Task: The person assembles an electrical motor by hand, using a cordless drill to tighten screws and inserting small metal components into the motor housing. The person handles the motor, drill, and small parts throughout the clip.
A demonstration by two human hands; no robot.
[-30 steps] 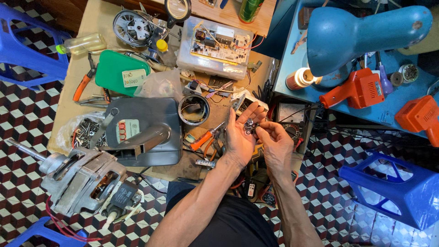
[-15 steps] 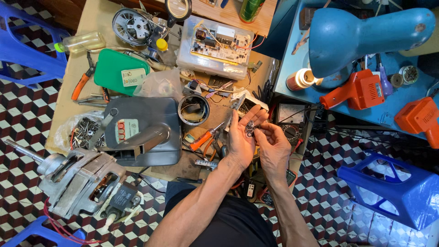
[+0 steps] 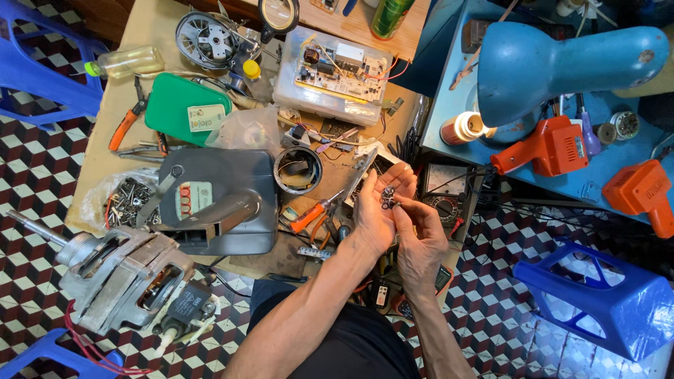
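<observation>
Between both hands [image 3: 404,224], small dark part [image 3: 387,197]

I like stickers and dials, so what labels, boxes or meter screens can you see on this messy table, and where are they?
Label on green case: pale rectangle, upper left of the table.
Label on grey case: pale rectangle with red marks, table middle-left.
Clear plastic box: rectangular, circuit board inside, top centre.
Meter dial: pale face in a dark body, beside the left hand.
Right hand: pinching small dark parts.

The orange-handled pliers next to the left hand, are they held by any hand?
No. The orange-handled pliers lie on the workbench, while the left hand and right hand hold small dark parts.
</observation>
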